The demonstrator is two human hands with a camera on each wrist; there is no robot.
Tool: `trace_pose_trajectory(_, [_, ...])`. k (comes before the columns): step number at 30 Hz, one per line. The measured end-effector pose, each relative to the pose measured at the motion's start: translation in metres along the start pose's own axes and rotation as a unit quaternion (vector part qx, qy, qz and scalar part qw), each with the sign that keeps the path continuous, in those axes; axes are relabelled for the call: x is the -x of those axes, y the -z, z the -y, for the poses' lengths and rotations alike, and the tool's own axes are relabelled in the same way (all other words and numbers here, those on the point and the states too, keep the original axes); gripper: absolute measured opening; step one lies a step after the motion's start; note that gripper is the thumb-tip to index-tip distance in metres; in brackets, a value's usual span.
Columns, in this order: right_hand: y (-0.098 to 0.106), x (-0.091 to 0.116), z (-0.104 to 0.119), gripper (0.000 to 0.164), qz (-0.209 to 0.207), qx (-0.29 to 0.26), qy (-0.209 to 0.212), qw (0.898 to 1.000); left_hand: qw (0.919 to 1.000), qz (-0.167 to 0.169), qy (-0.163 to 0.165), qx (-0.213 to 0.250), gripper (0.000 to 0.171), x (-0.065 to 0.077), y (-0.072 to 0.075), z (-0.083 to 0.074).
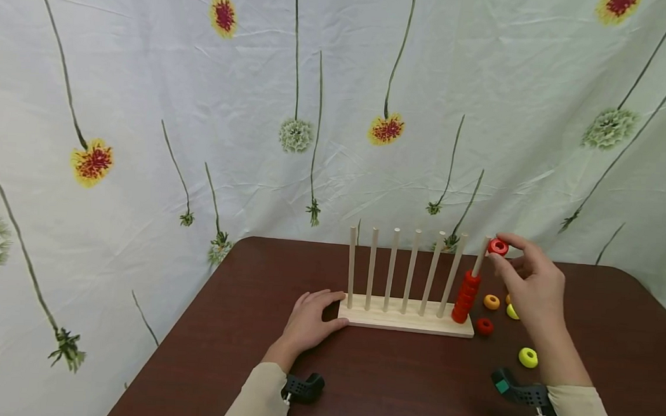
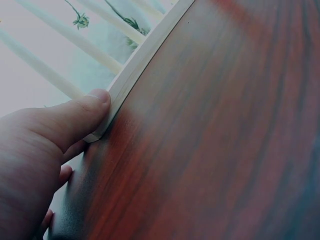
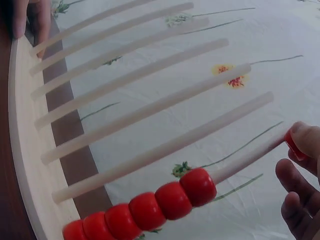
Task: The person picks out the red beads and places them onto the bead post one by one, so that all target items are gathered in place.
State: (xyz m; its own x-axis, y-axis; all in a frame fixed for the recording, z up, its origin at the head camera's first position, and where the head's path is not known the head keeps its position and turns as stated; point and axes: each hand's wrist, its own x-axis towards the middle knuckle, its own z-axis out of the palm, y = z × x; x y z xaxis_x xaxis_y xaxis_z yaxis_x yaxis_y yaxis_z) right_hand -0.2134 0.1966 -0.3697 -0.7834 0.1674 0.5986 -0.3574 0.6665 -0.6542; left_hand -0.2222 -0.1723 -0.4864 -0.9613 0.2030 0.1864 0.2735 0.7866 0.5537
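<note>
A pale wooden peg rack [image 1: 400,323] stands on the table with a row of upright pegs. My left hand [image 1: 310,321] grips the left end of its base, thumb [image 2: 95,102] on the front edge and fingers behind. Several red beads [image 1: 466,297] are stacked on the rightmost peg, whose upper part is bare. Thumb and fingertips of my right hand [image 1: 534,287] pinch another red bead [image 1: 498,253] right at that peg's tip. The same bead [image 3: 295,145] is partly covered by the thumb in the right wrist view. The other pegs carry no beads.
Right of the rack lie a loose red bead [image 1: 485,326], an orange bead [image 1: 491,302] and a yellow bead [image 1: 528,357]. Another yellow bead [image 1: 512,312] is partly hidden by the right hand. A flower-printed cloth [image 1: 339,106] hangs behind the dark brown table [image 1: 402,390].
</note>
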Motion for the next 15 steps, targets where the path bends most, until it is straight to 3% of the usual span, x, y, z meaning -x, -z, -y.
trace_pose_trajectory(7, [-0.001,-0.002,0.009,0.036,-0.037,-0.051,-0.016,0.998,1.0000,-0.001,-0.001,0.002,0.055,0.000,0.000,0.000])
trace_pose_trajectory(15, [-0.002,-0.006,0.013,0.036,-0.013,-0.094,-0.055,0.994,1.0000,0.000,-0.003,0.001,0.055,0.000,0.000,0.001])
